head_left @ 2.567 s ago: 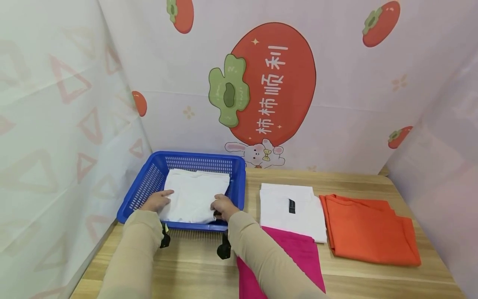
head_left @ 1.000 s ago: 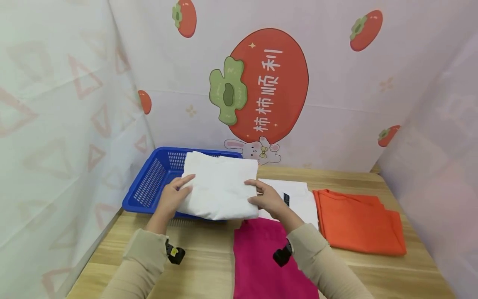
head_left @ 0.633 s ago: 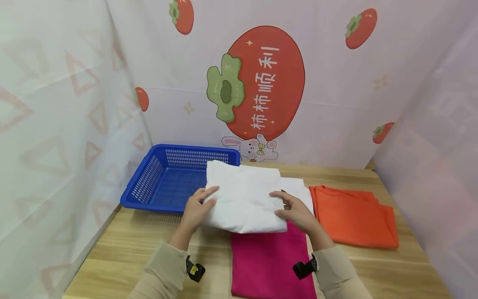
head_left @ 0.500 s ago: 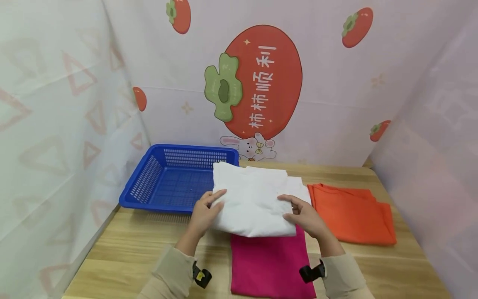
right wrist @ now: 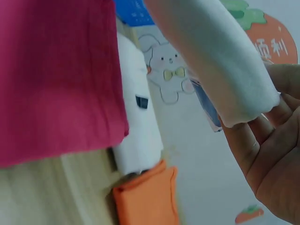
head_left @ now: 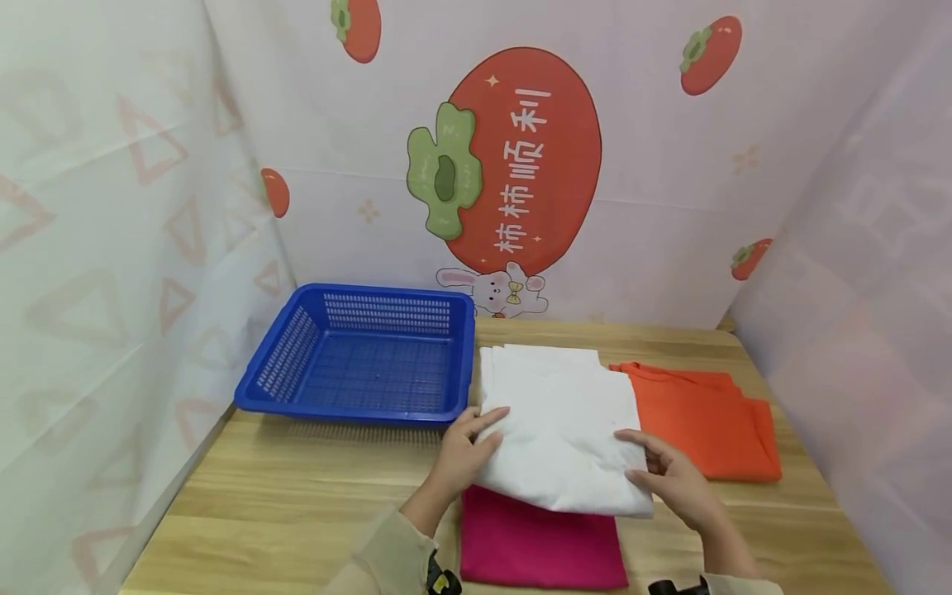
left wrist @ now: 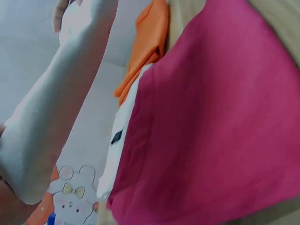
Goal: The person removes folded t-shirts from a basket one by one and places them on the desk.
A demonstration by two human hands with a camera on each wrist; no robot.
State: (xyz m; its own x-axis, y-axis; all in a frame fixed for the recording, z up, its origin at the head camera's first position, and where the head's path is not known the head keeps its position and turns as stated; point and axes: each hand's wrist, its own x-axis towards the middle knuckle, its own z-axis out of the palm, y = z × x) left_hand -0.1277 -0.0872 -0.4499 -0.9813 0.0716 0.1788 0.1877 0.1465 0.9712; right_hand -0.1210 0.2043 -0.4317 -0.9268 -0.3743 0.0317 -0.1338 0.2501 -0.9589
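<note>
A folded white shirt (head_left: 558, 438) is held level by its two sides, with my left hand (head_left: 461, 450) gripping the left edge and my right hand (head_left: 673, 479) the right edge. Thumbs lie on top; the other fingers go partly beneath. In the right wrist view the shirt hangs above the table, apart from the pile below. Under it lie a folded magenta garment (head_left: 543, 545) and, behind that, another folded white shirt with a black neck label (right wrist: 142, 101), hidden in the head view. To the right, a folded orange garment (head_left: 706, 421) lies on the table.
A blue plastic basket (head_left: 355, 413) with slotted walls stands at the back left, nothing in it. Patterned cloth walls (head_left: 654, 165) close off the back and both sides. Bare wood table (head_left: 297, 496) shows at the front left.
Both hands lifted the white shirt out of the blue basket and carried it right and toward me, over the other white shirt and the magenta garment. The basket's floor now shows.
</note>
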